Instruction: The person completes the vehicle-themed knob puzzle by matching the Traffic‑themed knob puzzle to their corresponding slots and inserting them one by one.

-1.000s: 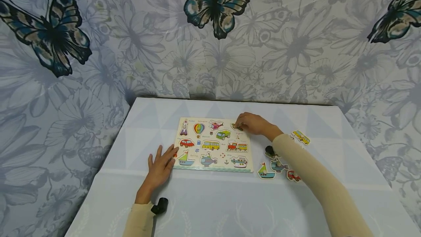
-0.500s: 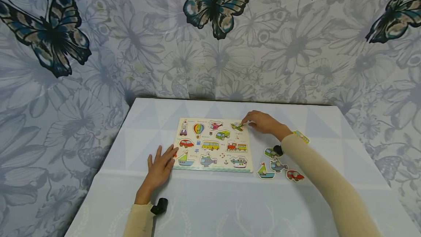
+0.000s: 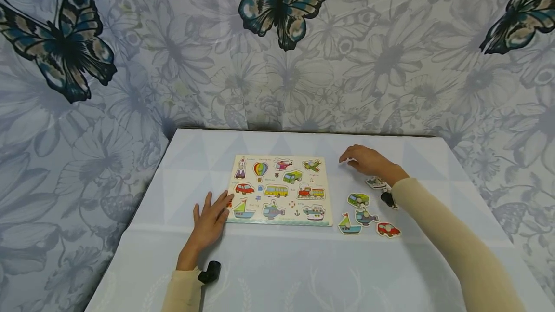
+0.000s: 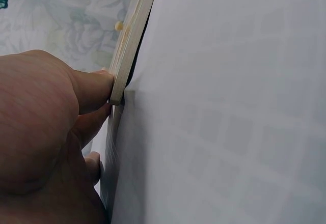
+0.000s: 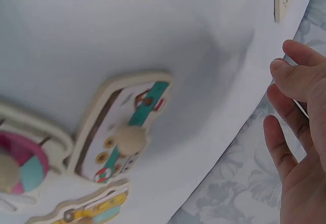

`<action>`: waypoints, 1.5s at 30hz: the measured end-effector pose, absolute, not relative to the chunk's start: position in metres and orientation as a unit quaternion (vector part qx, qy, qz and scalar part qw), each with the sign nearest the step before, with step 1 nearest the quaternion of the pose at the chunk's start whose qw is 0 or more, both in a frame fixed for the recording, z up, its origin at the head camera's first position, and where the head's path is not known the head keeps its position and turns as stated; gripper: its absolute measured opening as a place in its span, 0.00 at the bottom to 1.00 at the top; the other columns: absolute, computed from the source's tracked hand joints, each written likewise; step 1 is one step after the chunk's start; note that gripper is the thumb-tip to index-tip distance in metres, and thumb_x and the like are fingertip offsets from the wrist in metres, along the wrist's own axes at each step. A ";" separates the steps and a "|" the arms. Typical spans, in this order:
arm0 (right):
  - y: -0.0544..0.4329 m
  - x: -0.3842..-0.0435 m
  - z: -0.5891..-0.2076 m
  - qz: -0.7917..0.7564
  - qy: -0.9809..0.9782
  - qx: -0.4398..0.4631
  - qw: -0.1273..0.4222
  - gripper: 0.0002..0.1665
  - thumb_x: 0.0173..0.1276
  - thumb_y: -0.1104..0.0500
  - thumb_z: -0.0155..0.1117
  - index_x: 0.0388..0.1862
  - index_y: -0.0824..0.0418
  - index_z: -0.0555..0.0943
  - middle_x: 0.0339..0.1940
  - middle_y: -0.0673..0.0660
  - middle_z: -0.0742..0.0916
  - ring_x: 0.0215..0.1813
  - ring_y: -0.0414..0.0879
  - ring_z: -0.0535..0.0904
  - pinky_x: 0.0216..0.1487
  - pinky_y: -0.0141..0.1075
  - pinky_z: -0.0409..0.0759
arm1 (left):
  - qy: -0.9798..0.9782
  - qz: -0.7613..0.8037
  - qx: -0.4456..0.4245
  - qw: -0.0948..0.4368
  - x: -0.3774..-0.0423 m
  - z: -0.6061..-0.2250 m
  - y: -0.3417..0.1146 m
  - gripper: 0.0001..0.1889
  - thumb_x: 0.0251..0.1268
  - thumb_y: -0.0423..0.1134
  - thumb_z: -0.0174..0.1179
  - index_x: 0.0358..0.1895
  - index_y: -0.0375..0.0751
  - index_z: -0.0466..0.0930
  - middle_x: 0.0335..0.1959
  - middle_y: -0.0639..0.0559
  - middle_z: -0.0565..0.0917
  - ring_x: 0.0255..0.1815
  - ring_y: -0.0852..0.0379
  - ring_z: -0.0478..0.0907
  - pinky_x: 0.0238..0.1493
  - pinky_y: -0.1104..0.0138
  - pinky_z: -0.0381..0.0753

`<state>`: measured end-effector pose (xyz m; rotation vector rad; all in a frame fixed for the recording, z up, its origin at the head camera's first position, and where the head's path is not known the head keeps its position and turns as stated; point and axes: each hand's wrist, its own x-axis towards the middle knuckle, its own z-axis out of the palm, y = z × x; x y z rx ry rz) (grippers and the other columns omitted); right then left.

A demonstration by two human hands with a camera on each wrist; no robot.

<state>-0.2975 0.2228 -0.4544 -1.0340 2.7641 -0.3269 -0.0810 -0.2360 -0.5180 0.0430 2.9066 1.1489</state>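
Observation:
A vehicle puzzle board (image 3: 291, 218) lies flat on the table. At its lower left edge rests my left hand (image 3: 210, 223), fingers spread and fairly straight; the left wrist view shows the thumb (image 4: 94, 89) against the board's corner. The green aeroplane (image 3: 311, 165) sits in the board's upper right corner. To the right of the board, over the table, is my right hand (image 3: 368, 162), fingers loosely bent and holding nothing. Beneath its wrist lies a ship piece (image 5: 130, 122) with a round wooden knob, beside a yellow piece (image 5: 97, 208) and a pink and teal piece (image 5: 33, 163).
Right of the board lie a green jeep piece (image 3: 358, 200), a blue aircraft piece (image 3: 366, 216), a sailboat piece (image 3: 349, 225) and a red car piece (image 3: 388, 229). The white table (image 3: 277, 268) ends at a patterned wall cloth (image 3: 390, 85).
My right hand has let go of the green aeroplane at the board's upper right corner and moved right, off the board. The left hand has stayed at the board's edge.

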 end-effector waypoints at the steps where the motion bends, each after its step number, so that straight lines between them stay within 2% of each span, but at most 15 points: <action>1: 0.226 -0.297 -0.454 -0.110 0.928 -0.346 0.086 0.16 0.70 0.69 0.63 0.54 0.58 0.85 0.53 0.56 0.86 0.56 0.56 0.80 0.56 0.52 0.79 | 0.930 0.368 0.015 0.006 -0.081 -0.519 -0.236 0.24 0.78 0.36 0.51 0.74 0.45 0.67 0.78 0.41 0.62 0.81 0.27 0.37 0.70 0.30 0.24; 13: 0.252 -0.294 -0.456 -0.098 0.929 -0.342 0.105 0.12 0.69 0.68 0.65 0.46 0.55 0.87 0.49 0.54 0.87 0.54 0.55 0.80 0.54 0.52 0.80 | 0.932 0.363 0.019 -0.001 -0.081 -0.518 -0.235 0.24 0.78 0.36 0.51 0.74 0.44 0.68 0.78 0.40 0.63 0.80 0.26 0.38 0.70 0.29 0.25; 28: 0.291 -0.280 -0.447 -0.120 0.931 -0.324 0.116 0.10 0.68 0.68 0.65 0.44 0.57 0.87 0.47 0.55 0.87 0.53 0.58 0.80 0.54 0.55 0.78 | 0.931 0.364 0.021 -0.009 -0.082 -0.516 -0.235 0.24 0.77 0.36 0.52 0.73 0.43 0.69 0.77 0.39 0.64 0.80 0.25 0.39 0.69 0.29 0.26; 36: 0.316 -0.276 -0.447 -0.132 0.933 -0.319 0.103 0.11 0.68 0.70 0.63 0.45 0.59 0.85 0.47 0.56 0.87 0.52 0.59 0.80 0.53 0.55 0.78 | 0.932 0.363 0.015 0.000 -0.081 -0.519 -0.236 0.24 0.78 0.38 0.52 0.74 0.45 0.68 0.78 0.40 0.63 0.80 0.27 0.38 0.70 0.30 0.25; 45: 0.335 -0.274 -0.449 -0.140 0.933 -0.320 0.092 0.11 0.66 0.71 0.63 0.41 0.58 0.86 0.44 0.54 0.88 0.49 0.56 0.82 0.50 0.53 0.80 | 0.931 0.364 0.017 -0.001 -0.080 -0.515 -0.236 0.24 0.77 0.37 0.52 0.74 0.44 0.68 0.78 0.40 0.63 0.80 0.26 0.39 0.70 0.29 0.26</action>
